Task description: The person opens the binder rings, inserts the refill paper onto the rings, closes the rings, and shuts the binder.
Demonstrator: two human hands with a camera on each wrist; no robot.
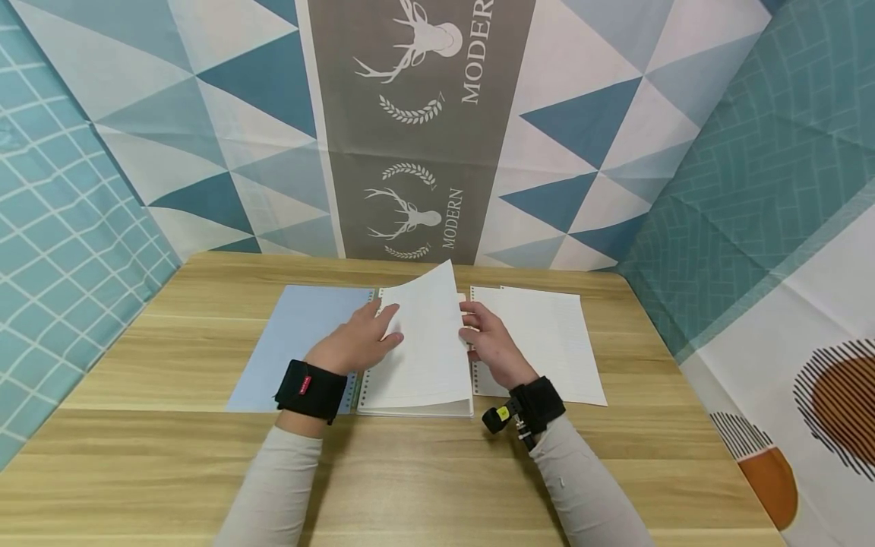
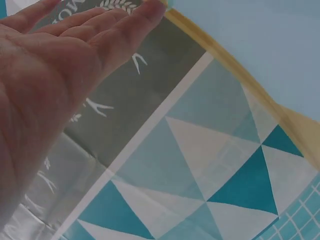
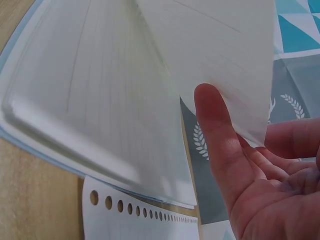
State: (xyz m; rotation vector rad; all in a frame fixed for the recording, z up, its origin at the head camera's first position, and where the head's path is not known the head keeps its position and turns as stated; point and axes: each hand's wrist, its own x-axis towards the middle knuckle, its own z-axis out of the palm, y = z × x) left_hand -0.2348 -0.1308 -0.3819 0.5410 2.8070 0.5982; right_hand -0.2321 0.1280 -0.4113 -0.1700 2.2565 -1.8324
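An open spiral notebook lies on the table, its light blue cover [image 1: 290, 342] folded out to the left. One lined white page [image 1: 427, 349] rises from the stack, its far right corner lifted. My right hand [image 1: 497, 346] pinches this page by the right edge. In the right wrist view the thumb [image 3: 215, 117] presses one face of the page [image 3: 225, 55], with fingers behind it. Over the notebook's binding is my left hand [image 1: 355, 338], fingers straight and spread; whether it touches the paper I cannot tell. The left wrist view shows the palm [image 2: 45, 85].
Loose sheets with punched holes [image 1: 547, 346] lie just right of the notebook, partly overlapping each other. Wood-grain table [image 1: 424, 479] stretches toward me. A patterned cloth backdrop [image 1: 417, 152] stands behind the table's far edge, with more cloth at both sides.
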